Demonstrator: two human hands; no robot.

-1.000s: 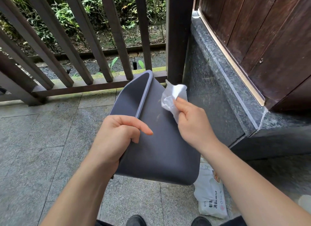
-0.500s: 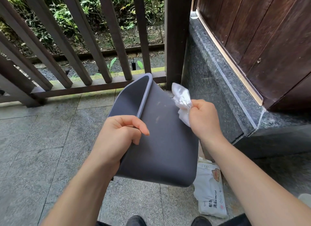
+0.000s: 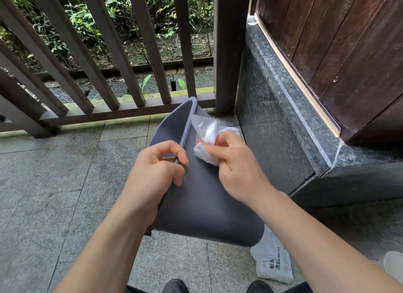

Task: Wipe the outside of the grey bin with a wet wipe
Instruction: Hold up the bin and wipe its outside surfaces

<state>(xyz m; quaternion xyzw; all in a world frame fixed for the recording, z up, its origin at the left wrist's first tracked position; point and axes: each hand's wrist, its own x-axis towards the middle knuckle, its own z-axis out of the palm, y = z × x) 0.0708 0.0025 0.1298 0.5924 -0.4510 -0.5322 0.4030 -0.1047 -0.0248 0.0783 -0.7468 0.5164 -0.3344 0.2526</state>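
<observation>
Over paving (image 3: 54,183), wet wipe (image 3: 207,133) protrudes beyond right hand (image 3: 237,170) grip.

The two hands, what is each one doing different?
The left hand grips the grey bin by its rim; the right hand holds the wet wipe. The left holds the bin tilted; the right presses the wipe on its outside. Both touch the bin.
</observation>
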